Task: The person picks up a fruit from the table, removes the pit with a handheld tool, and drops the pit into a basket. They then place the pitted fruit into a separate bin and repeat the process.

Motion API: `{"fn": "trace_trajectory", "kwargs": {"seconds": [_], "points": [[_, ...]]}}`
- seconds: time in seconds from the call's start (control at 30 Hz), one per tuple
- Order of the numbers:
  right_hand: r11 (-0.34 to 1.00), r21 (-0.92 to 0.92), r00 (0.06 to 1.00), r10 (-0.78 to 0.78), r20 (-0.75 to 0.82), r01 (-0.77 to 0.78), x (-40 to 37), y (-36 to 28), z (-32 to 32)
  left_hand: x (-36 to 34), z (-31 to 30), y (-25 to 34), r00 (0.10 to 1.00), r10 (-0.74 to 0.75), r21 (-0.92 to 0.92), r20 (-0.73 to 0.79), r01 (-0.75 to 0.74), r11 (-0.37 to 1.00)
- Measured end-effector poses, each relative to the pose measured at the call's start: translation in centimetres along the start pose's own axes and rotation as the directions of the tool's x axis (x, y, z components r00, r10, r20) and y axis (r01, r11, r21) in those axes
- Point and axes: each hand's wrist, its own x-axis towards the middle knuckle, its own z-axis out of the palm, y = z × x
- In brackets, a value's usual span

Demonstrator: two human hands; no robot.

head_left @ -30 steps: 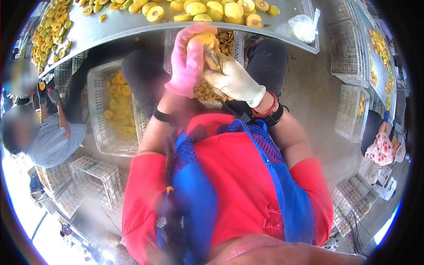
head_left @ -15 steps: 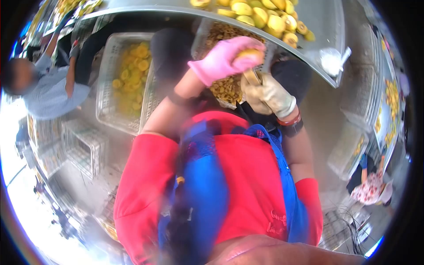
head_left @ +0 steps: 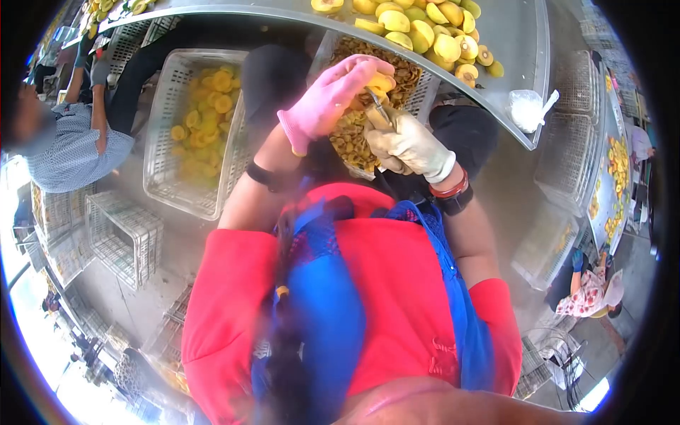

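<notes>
My left hand [head_left: 322, 103], in a pink glove, is closed around a yellow peach half [head_left: 382, 82], with its cut side turned toward my other hand. My right hand [head_left: 418, 149], in an off-white glove, grips a small metal-bladed pitting tool [head_left: 380, 112] with a light handle. The tool's tip is at the peach half; whether it is inside the flesh cannot be made out. Below both hands, a crate of brown and yellow peach scraps [head_left: 348, 142] stands between my knees. Ahead on the metal table lies a pile of yellow peach halves [head_left: 421, 35].
A white crate [head_left: 157, 134] with peach halves stands at my left. The table edge [head_left: 467, 95] runs just beyond my hands, and a clear plastic bag [head_left: 526, 110] sits at its corner. Co-workers sit at left [head_left: 78, 142] and far right [head_left: 591, 290]. Stacked crates [head_left: 127, 237] stand behind left.
Both hands have shifted left and slightly down, still holding the peach half and the tool. My left hand has turned, so more of the peach half and the blade shows.
</notes>
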Motion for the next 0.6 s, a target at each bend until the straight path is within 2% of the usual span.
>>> {"fn": "trace_trajectory", "kwargs": {"seconds": [0.07,0.1,0.2,0.23,0.27,0.3,0.33,0.37,0.4,0.43,0.53,0.57,0.6], "points": [[0.997,-0.054,0.998,-0.049,0.027,0.051,0.9,0.0,-0.2,-0.2,-0.1,0.5,0.997,0.010,0.017,-0.072,-0.009,1.000],[0.985,-0.147,0.995,-0.090,0.032,0.094,1.0,0.0,0.2,-0.2,-0.2,0.1,0.992,-0.013,-0.099,-0.126,0.000,0.995],[0.923,-0.316,0.974,-0.225,0.015,0.218,1.6,1.0,0.9,0.0,-2.9,-1.1,0.940,0.215,-0.067,-0.266,-0.240,0.968],[0.918,-0.306,0.961,-0.274,-0.026,0.253,1.9,2.0,0.3,0.0,-4.3,-1.0,0.920,0.085,-0.360,-0.383,-0.233,0.903],[0.895,-0.351,0.947,-0.316,-0.062,0.276,2.0,2.3,-0.1,-1.1,-6.2,-0.5,0.875,0.155,-0.247,-0.458,-0.292,0.924],[0.869,-0.399,0.928,-0.358,-0.098,0.293,2.1,2.6,-0.4,-2.9,-8.4,0.3,0.841,0.149,-0.244,-0.521,-0.313,0.918],[0.842,-0.446,0.907,-0.399,-0.134,0.304,2.2,2.9,-0.7,-4.6,-10.0,2.1,0.697,0.076,-0.082,-0.713,-0.191,0.978],[0.792,-0.555,0.901,-0.402,-0.162,0.254,2.2,3.0,-1.2,-6.7,-13.6,1.2,0.537,0.301,0.325,-0.788,-0.052,0.944],[0.731,-0.653,0.892,-0.409,-0.190,0.196,2.3,3.1,-1.8,-8.7,-16.2,1.0,0.367,0.308,0.400,-0.878,0.205,0.893],[0.670,-0.740,0.923,-0.321,-0.211,0.064,2.6,2.8,-2.4,-8.8,-16.3,1.6,0.338,0.325,0.397,-0.883,0.171,0.902],[0.550,-0.833,0.906,-0.320,-0.276,-0.059,3.8,4.6,-4.0,-9.4,-16.4,4.0,0.235,0.354,0.381,-0.905,0.077,0.921],[0.620,-0.782,0.872,-0.412,-0.263,0.057,4.1,5.0,-4.2,-9.7,-16.5,4.2,0.191,0.355,0.371,-0.915,0.052,0.927],[0.650,-0.759,0.871,-0.401,-0.284,0.052,3.9,3.9,-3.4,-8.9,-16.5,3.9,0.372,0.234,0.150,-0.899,-0.239,0.959]]}}
